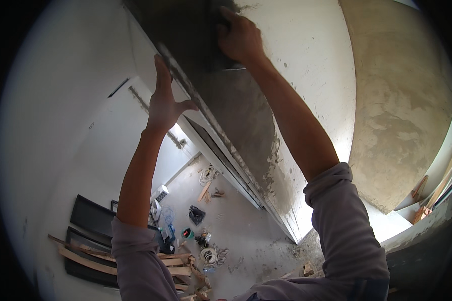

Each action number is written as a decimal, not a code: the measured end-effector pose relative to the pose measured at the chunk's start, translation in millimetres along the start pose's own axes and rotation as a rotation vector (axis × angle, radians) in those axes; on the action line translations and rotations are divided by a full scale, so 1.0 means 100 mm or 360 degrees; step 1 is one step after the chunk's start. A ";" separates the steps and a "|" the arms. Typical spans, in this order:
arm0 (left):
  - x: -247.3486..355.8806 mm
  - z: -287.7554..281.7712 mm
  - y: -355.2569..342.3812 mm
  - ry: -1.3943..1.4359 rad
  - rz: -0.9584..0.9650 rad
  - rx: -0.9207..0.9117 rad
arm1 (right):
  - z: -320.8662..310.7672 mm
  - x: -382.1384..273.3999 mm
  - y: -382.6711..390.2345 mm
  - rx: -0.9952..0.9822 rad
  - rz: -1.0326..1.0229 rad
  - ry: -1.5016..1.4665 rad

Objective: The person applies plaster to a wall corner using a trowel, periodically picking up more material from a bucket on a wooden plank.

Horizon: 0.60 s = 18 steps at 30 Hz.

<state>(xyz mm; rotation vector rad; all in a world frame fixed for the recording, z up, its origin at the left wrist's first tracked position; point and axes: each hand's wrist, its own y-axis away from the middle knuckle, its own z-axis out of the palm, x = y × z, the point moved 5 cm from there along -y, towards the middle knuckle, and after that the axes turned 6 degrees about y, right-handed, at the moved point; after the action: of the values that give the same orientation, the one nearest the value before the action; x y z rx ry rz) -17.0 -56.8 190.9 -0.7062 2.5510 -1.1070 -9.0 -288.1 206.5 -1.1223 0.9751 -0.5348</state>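
My right hand point(242, 39) is up at the top, closed on what looks like a plastering trowel point(234, 69). The tool is dark against dark, wet plaster point(236, 100), and a thin bright line marks its lower edge. Its handle is mostly hidden by the hand. Lower and to the left, my left hand point(165, 100) has its fingers stretched up and its thumb spread out. It lies against or just beside the long straight edge point(206, 113) bordering the plaster, with nothing seen in it. The plaster's right border is ragged against the white wall point(306, 65).
A curved patch of drier plaster point(397, 120) covers the wall at right. Far below, the floor point(251, 241) holds a black bag point(197, 214), a green bucket point(187, 233) and coiled hose or cable point(209, 256). Wooden strips point(178, 271) and black panels point(91, 215) lie lower left.
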 end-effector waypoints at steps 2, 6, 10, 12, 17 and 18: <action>-0.02 0.01 0.01 -0.0044 -0.0001 0.0002 | 0.18 -0.18 0.42 -0.0080 -0.0171 0.0103; -0.19 -0.26 0.22 0.0016 -0.0085 -0.0017 | -0.13 -0.31 1.31 -0.0366 -0.0005 -0.0290; 0.02 -0.10 0.05 -0.0081 0.0046 0.0008 | -0.32 0.58 0.97 -0.0049 0.0403 0.0068; 0.03 -0.06 0.04 -0.0036 0.0104 0.0016 | -0.33 0.53 1.14 0.0034 0.0342 -0.0061; -0.07 -0.16 0.16 0.0030 0.0019 -0.0022 | -0.39 -0.10 2.57 -0.0428 0.0123 -0.0116; -0.06 -0.17 0.15 0.0015 0.0024 -0.0021 | -0.38 0.06 2.49 -0.0404 0.0270 -0.0068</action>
<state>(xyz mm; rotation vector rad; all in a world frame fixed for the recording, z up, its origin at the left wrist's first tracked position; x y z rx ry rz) -23.9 -34.2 191.6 -0.6858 2.5695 -1.0920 -65.0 -218.4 -29.3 -1.2565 1.1110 -0.2533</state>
